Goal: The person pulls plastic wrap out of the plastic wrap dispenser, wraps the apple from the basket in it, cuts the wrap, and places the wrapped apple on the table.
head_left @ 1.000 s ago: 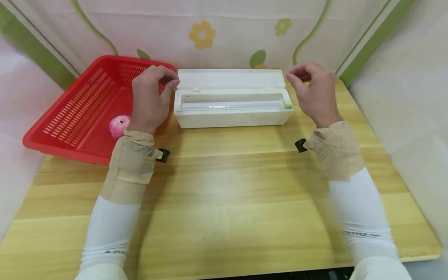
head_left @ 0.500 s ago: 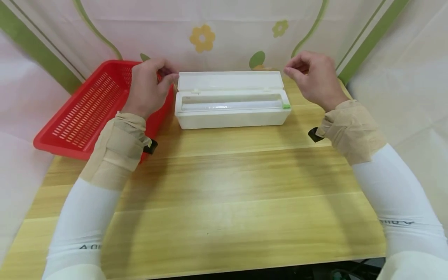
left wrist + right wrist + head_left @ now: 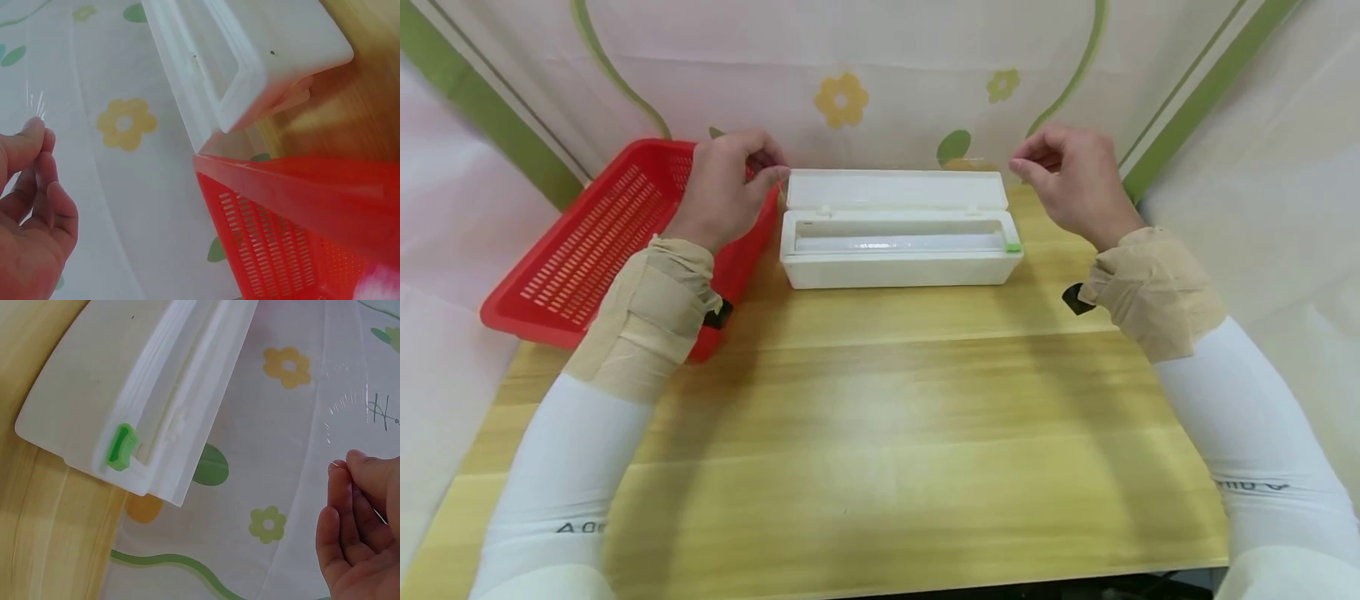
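A white cling-film dispenser box (image 3: 898, 265) stands on the wooden table with its lid (image 3: 895, 190) open and a green slider (image 3: 1013, 247) at its right end. My left hand (image 3: 769, 172) hovers above the box's left end, thumb and forefinger pinched on a corner of clear film (image 3: 34, 103). Above the right end, my right hand (image 3: 1019, 167) pinches the other corner of the film (image 3: 344, 400). The film shows only as faint glints by the fingertips (image 3: 340, 469). The box (image 3: 250, 56) and its green slider (image 3: 119, 447) also appear in the wrist views.
A red slotted basket (image 3: 587, 242) sits left of the box, under my left forearm; a pink fluffy ball (image 3: 378, 284) lies in it. A flower-patterned curtain (image 3: 880, 75) closes off the back and sides. Bare wooden table (image 3: 880, 417) lies in front of the box.
Both hands have risen slightly and drawn back behind the box ends. My left forearm swung over the basket and now hides the pink ball in the head view.
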Tool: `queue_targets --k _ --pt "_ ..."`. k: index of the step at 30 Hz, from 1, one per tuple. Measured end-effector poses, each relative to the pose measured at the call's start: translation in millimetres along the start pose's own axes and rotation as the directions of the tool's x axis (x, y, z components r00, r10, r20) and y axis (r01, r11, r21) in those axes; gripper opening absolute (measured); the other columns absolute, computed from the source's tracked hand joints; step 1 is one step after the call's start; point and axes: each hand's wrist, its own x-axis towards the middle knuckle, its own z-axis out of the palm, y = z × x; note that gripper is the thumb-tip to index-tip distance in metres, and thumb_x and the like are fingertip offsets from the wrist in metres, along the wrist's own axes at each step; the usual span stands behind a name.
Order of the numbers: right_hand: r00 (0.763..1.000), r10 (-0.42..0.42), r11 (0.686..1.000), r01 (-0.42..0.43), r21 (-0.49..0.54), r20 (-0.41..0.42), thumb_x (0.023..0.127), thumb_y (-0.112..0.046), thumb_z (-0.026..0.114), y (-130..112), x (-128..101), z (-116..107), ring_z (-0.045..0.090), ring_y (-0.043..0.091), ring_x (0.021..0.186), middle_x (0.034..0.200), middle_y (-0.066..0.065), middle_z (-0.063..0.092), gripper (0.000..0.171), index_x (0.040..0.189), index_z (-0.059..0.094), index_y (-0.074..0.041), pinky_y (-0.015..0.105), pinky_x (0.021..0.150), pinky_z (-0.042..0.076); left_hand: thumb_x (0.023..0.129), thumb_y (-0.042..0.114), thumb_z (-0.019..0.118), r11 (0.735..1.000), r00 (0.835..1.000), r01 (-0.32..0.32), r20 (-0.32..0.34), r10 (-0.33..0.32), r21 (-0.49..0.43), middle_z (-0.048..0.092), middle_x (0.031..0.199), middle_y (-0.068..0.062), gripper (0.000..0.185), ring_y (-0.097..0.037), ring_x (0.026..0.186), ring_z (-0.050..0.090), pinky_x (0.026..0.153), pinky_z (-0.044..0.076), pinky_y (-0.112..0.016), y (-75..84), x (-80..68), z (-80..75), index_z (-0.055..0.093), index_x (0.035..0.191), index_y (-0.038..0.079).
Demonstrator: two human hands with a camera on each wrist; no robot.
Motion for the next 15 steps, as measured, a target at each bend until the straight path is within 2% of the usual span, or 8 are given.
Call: queue_targets --k 5,10,15 --pt "1.000 0.009 1.000 -0.009 0.001 -0.020 0.103 -0.024 0.071 3.2 -7.1 -3.9 0.060 -0.001 0.082 0.101 -0.001 0.072 0.023 0.113 0.076 -0.005 0.013 0.073 0.048 0.103 0.014 0.069 1.000 1.000 -0.007 0.028 0.007 -0.010 0.075 0.108 -0.017 0.018 -0.023 0.094 0.063 0.079 0.045 -0.017 4.4 -3.2 0.5 0.074 0.114 0.001" --pt "0.999 0.020 1.000 -0.019 0.014 -0.029 0.102 -0.024 0.072 9.2 -15.3 -7.2 0.060 -0.001 0.081 0.094 -0.011 0.069 0.021 0.112 0.076 -0.005 0.012 0.071 0.048 0.102 0.014 0.069 0.999 0.999 -0.018 0.050 0.019 -0.028 0.074 0.108 -0.017 0.018 -0.025 0.094 0.063 0.079 0.046 -0.017 9.9 -8.4 2.8 0.074 0.114 0.002" --pt "0.999 0.010 0.999 -0.008 0.039 -0.047 0.101 -0.020 0.073 11.8 -22.6 -9.3 0.060 0.000 0.080 0.088 -0.022 0.064 0.019 0.110 0.076 -0.003 0.011 0.071 0.047 0.103 0.015 0.069 0.998 0.999 -0.029 0.043 0.032 -0.053 0.074 0.106 -0.016 0.017 -0.022 0.091 0.060 0.077 0.046 -0.017 12.6 -11.8 4.3 0.075 0.113 0.002"
